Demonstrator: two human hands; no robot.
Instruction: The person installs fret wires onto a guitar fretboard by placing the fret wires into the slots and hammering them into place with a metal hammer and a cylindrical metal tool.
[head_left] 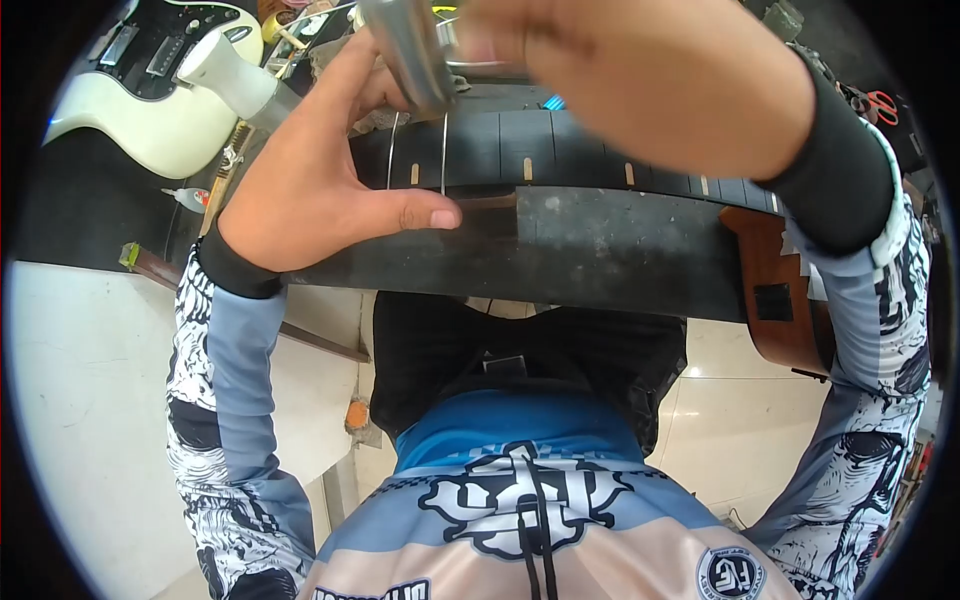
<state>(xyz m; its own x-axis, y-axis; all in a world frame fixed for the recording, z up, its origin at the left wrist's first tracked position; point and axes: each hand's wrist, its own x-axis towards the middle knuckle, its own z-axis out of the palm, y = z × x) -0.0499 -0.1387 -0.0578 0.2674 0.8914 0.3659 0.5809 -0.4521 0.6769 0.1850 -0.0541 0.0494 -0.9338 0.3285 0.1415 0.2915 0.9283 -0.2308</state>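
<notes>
A dark fretboard [580, 140] with small pale inlays lies across the bench in front of me. Two thin metal fret wires [444, 150] cross its left part. My left hand [305, 190] is at that end, its thumb stretched along the near edge by the fret wires and its other fingers partly hidden behind. Above the board, my right hand [650, 80] is smeared by motion, with its fingers closed around what looks like a hammer [412, 60]. The hammer's shiny metal head hangs over the fret wires beside my left fingers; its handle is mostly hidden.
A white guitar body [150, 130] lies at the upper left, near a white cylindrical object [225, 75] and a small glue bottle [188, 199]. A brown wooden piece [780, 300] is at the right of the dark bench edge [620, 240]. Orange-handled scissors [882, 107] lie far right.
</notes>
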